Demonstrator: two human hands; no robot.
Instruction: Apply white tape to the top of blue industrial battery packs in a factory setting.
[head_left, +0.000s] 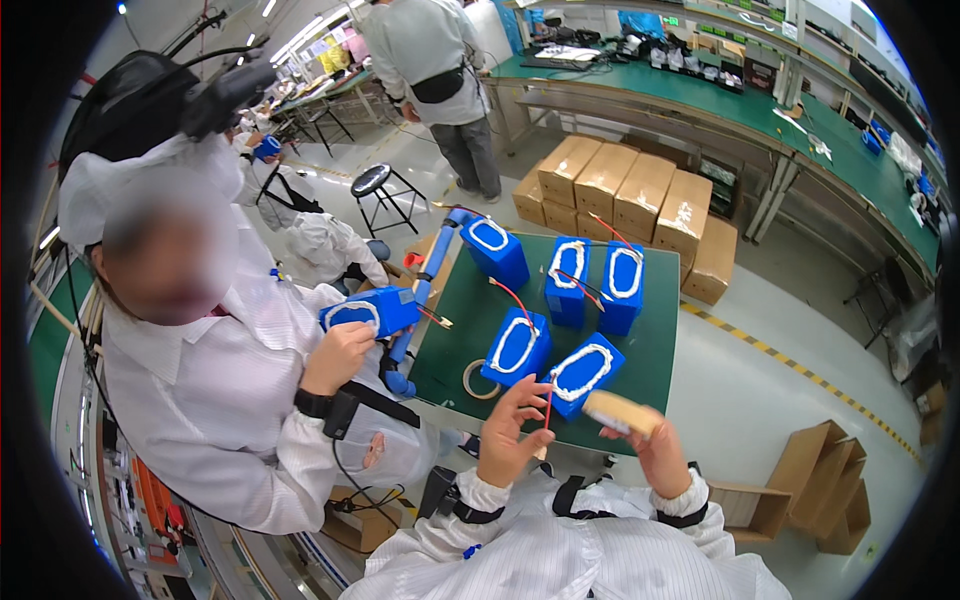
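A blue battery pack (582, 376) with a ring of white glue on its top lies at the near edge of the green table. Its red wire (548, 408) hangs down past the fingertips of my left hand (512, 432), whose curved fingers are apart. Whether they touch the wire I cannot tell. My right hand (662, 458) grips a tan roll of tape (622, 411), slightly blurred, just right of that pack. Another glued blue pack (517, 346) stands just beyond my left hand, beside a second tape roll (482, 380) lying flat.
More blue packs (623, 285) stand farther back on the green table (450, 345). At the left, a co-worker in white holds a blue pack (368, 312) near a blue stand arm (432, 262). Cardboard boxes (640, 190) are stacked behind; open cartons (820, 480) lie right.
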